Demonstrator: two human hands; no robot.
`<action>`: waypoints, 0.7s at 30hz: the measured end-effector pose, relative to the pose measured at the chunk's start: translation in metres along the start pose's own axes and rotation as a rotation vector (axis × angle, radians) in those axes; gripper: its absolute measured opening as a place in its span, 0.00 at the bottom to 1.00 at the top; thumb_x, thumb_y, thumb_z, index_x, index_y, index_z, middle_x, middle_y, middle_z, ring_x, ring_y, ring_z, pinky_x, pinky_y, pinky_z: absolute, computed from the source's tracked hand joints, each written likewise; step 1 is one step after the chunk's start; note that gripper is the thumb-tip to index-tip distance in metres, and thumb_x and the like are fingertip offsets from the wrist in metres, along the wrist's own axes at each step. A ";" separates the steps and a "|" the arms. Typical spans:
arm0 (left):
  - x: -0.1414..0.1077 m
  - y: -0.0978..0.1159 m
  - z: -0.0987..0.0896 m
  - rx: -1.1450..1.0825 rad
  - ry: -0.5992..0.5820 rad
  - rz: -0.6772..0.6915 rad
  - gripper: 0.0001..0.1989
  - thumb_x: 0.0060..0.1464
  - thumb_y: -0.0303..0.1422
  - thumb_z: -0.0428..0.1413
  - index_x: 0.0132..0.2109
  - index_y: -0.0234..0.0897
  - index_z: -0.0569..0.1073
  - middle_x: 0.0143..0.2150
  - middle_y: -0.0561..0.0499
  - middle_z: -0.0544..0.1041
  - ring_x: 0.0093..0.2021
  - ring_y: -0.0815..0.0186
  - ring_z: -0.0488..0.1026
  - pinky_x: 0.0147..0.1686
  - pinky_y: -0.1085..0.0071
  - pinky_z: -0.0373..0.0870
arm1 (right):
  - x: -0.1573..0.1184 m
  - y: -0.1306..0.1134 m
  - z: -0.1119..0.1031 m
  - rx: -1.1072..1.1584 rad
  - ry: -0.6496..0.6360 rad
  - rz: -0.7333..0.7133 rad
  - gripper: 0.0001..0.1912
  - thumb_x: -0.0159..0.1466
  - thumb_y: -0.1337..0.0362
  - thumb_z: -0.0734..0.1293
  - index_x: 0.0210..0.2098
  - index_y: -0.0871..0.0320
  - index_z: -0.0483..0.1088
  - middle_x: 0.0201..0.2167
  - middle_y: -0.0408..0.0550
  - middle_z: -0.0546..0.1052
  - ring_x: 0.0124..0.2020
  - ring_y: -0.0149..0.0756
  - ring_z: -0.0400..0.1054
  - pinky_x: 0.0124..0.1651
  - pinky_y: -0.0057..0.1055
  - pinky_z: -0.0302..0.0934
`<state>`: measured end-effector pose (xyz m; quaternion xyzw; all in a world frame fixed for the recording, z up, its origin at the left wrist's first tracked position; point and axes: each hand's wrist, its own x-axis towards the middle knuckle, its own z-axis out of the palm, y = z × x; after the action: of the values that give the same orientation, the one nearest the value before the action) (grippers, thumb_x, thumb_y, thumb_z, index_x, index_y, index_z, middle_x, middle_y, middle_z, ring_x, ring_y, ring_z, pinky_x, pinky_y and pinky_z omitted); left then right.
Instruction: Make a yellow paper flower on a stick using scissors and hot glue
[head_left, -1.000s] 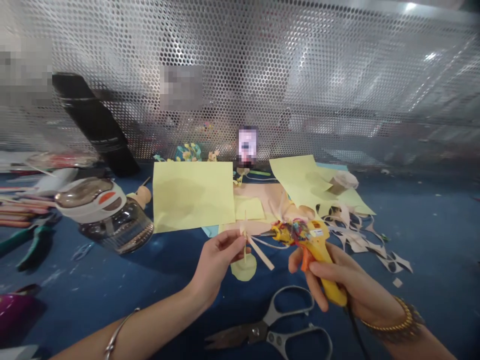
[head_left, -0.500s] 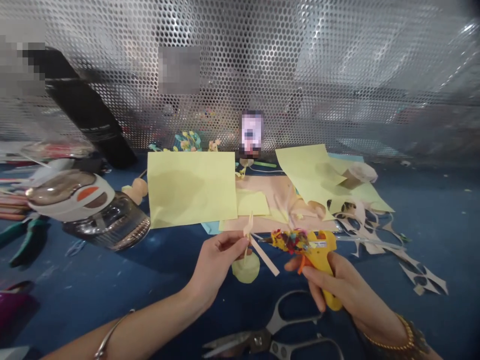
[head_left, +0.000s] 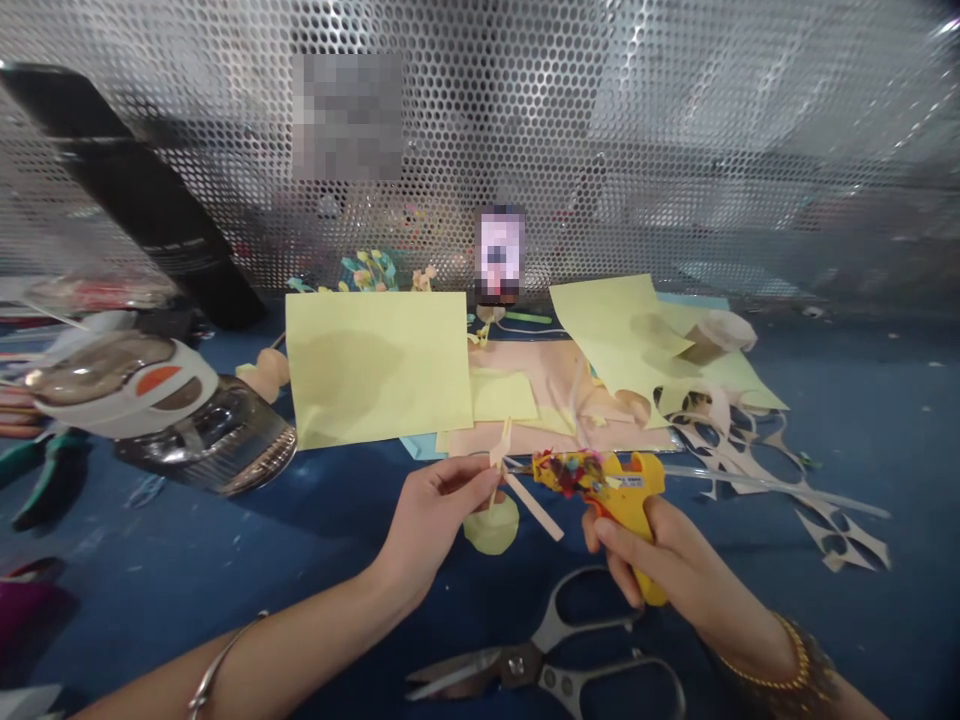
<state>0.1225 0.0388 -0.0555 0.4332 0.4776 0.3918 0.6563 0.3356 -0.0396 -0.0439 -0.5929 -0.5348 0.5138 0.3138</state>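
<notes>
Between thumb and fingers, my left hand (head_left: 450,500) pinches a small pale paper piece with a narrow pink paper strip (head_left: 536,508) angling down to the right. My right hand (head_left: 660,550) grips a yellow hot glue gun (head_left: 634,490), its front part crusted with colourful scraps. The gun's nozzle is at the pinched paper by my left fingertips; whether it touches cannot be made out. A clear glue stick (head_left: 787,486) sticks out of the gun's back. Beneath my left fingers lies a pale yellow paper disc (head_left: 492,528). Metal scissors (head_left: 525,660) lie below both hands.
Yellow paper sheets (head_left: 379,370) and pink paper (head_left: 536,360) lie ahead of my hands. Cut-out paper scraps (head_left: 739,450) are on the right. A glass jar (head_left: 210,435) and green-handled pliers (head_left: 51,480) are at left. A phone (head_left: 500,255) leans against the perforated metal wall (head_left: 450,130).
My right hand has brought the glue gun left, so its nozzle is now at the paper in my left hand. My right fingers have drawn in around the trigger. The view has shifted slightly.
</notes>
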 end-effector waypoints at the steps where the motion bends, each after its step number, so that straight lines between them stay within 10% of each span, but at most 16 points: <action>1: 0.000 -0.001 0.000 0.003 -0.006 -0.001 0.09 0.44 0.37 0.65 0.32 0.35 0.81 0.30 0.48 0.80 0.30 0.66 0.72 0.34 0.71 0.68 | 0.000 0.000 0.000 -0.001 0.007 -0.001 0.21 0.64 0.47 0.59 0.28 0.59 0.66 0.10 0.38 0.65 0.14 0.27 0.58 0.22 0.25 0.54; 21: 0.001 -0.002 -0.001 -0.043 -0.047 -0.046 0.08 0.45 0.36 0.65 0.33 0.37 0.81 0.31 0.51 0.80 0.31 0.70 0.73 0.35 0.76 0.68 | 0.002 0.000 0.002 0.020 0.014 0.002 0.21 0.63 0.47 0.60 0.27 0.59 0.65 0.10 0.37 0.64 0.13 0.26 0.56 0.21 0.25 0.52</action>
<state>0.1218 0.0390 -0.0578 0.4170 0.4635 0.3762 0.6854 0.3338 -0.0377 -0.0447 -0.5940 -0.5269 0.5152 0.3227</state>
